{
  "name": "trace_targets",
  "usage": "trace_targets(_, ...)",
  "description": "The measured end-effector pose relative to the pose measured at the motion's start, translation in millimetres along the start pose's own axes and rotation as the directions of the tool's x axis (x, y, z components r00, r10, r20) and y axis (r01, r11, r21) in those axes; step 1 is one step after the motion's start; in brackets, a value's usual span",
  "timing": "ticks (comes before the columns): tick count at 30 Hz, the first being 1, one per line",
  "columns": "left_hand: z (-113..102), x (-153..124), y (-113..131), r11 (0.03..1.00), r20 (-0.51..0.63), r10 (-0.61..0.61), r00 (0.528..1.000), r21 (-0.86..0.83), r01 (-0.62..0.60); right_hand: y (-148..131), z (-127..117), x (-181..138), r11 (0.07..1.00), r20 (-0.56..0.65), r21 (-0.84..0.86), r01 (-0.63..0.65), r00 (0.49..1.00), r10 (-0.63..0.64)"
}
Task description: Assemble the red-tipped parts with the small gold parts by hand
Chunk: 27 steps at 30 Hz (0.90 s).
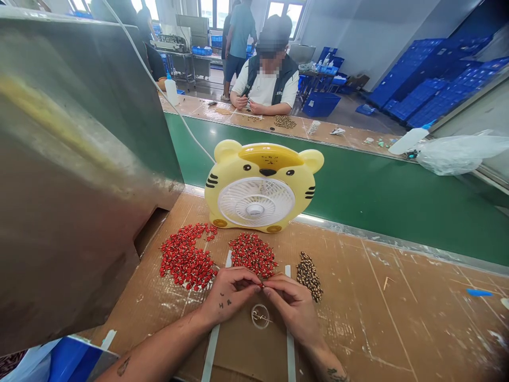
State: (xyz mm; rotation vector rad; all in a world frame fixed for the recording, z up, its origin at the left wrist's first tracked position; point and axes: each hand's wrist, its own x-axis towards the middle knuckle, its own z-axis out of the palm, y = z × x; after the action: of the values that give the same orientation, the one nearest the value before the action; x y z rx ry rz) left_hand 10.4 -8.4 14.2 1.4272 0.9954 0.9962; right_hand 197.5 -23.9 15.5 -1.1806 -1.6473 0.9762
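My left hand (229,295) and my right hand (292,304) meet over the cardboard-covered table, fingertips pinched together on a small red piece (261,285). Just beyond them lie two heaps of small red parts: one at the left (186,257) and one in the middle (252,254). A smaller heap of dark, gold-speckled parts (309,274) lies beside my right hand. A small round clear ring (260,316) rests on the cardboard under my hands, between two white tape strips (290,345).
A yellow tiger-shaped desk fan (260,185) stands behind the heaps, its white cable running up left. A large metal housing (71,170) fills the left side. A green conveyor belt (377,196) runs across, with a seated co-worker (265,79) beyond. Blue crates (429,85) are stacked at the back right.
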Motion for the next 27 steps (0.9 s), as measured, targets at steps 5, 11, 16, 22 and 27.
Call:
trace_targets(5,3,0,-2,0.986,-0.022,-0.11,0.994,-0.128,0.106,-4,1,0,0.999,0.027,-0.038,-0.021,0.999,0.022)
trace_targets(11,5,-3,-12,0.983,-0.054,-0.143,0.988,-0.128,0.135,-2,6,1,0.998,0.053,-0.041,-0.055,0.997,0.058)
trace_targets(16,2,0,-9,0.997,-0.073,-0.054,0.996,0.06,0.058,3,6,5,0.996,0.059,-0.061,-0.06,0.996,0.063)
trace_targets(22,-14,18,-10,0.868,-0.092,0.196,0.976,0.48,-0.129,6,-5,7,0.986,-0.006,-0.167,-0.006,1.0,0.005)
trace_targets(27,-37,26,-5,0.733,-0.074,0.298,0.952,0.656,-0.178,7,-22,5,0.977,0.103,-0.2,0.072,0.993,-0.052)
